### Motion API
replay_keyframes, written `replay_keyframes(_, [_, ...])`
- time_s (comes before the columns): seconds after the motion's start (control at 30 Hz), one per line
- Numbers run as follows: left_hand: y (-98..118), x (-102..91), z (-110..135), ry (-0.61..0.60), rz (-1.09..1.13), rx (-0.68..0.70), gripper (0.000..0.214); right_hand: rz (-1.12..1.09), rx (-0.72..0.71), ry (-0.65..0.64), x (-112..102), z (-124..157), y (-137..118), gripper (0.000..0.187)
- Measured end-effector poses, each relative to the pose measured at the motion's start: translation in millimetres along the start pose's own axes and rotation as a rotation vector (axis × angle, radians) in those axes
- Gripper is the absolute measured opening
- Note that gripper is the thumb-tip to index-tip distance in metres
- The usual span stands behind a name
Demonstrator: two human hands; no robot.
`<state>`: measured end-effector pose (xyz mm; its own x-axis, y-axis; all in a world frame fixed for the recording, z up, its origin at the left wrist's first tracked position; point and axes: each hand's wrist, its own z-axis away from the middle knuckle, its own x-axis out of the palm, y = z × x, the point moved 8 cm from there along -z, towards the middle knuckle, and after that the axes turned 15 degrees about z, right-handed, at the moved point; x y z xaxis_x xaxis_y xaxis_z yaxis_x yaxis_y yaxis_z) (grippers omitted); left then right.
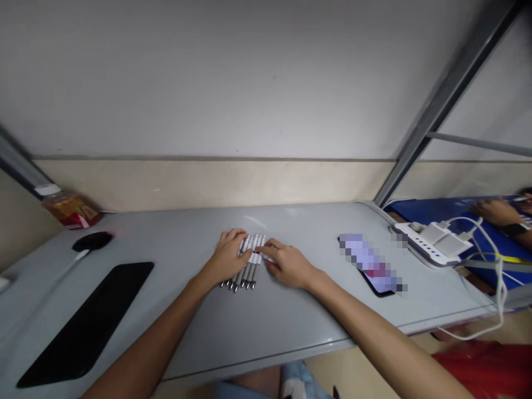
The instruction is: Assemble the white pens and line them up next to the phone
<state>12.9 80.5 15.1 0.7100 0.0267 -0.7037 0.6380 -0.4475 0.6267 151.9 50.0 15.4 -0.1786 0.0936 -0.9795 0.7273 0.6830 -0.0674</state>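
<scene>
Several white-and-grey pens (250,271) lie side by side in a row on the grey table, their grey grips and silver tips toward me. From the left, my left hand (228,257) is closed over the row, its thumb lying across the pens and its fingers at their far side. My right hand (292,267) is at the row's right side, with its index finger touching the pens. A small white piece shows between its bent index finger and thumb; whether it is part of a pen is hard to make out.
A black mat (89,324) and a dark round object with a white cable (92,241) lie at left, near a tipped bottle (72,209). At right are a phone (374,266) and a power strip (432,244) with cables. Beyond it, another person's hand (496,212) rests on a blue surface.
</scene>
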Motion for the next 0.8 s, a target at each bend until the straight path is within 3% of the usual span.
replay_keyframes(0.23, [-14,-13.3,-4,-0.024,0.099,-0.058,0.033,-0.026,-0.016,0.027,0,0,1,0.048])
replay_keyframes(0.47, [-17,-14.9,-4,-0.064,0.130,-0.112,0.034,-0.052,-0.024,0.038,-1,1,0,0.048])
replay_keyframes(0.8, [-24,-18.3,-4,-0.020,0.178,-0.121,0.037,-0.059,-0.028,0.032,1,0,1,0.049])
